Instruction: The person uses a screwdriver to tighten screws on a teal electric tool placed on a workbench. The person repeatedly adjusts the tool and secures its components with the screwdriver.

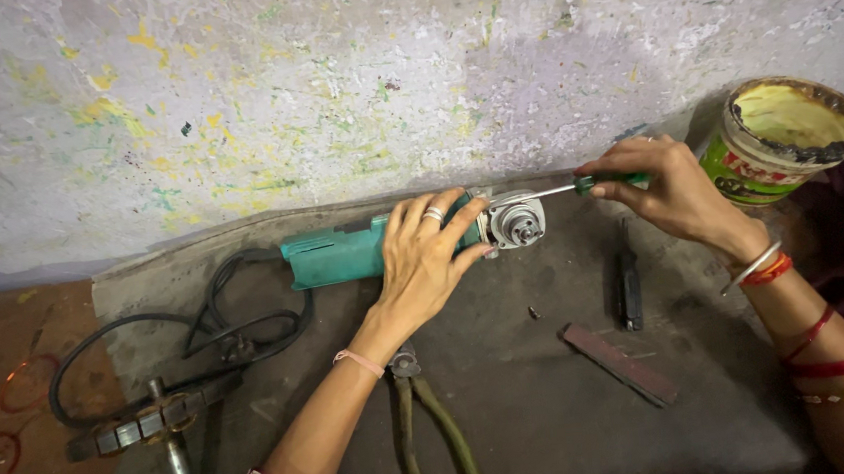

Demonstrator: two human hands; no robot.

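A teal angle grinder lies on a grey slab against the wall, its metal gear head facing up. My left hand grips the grinder body just behind the head. My right hand holds a green-handled screwdriver. The screwdriver's shaft reaches left, and its tip rests at the top edge of the gear head.
The grinder's black cable coils at left beside a metal armature. Pliers lie below my left wrist. A black tool, a small screw and a flat dark bar lie on the slab. A paint tin stands at right.
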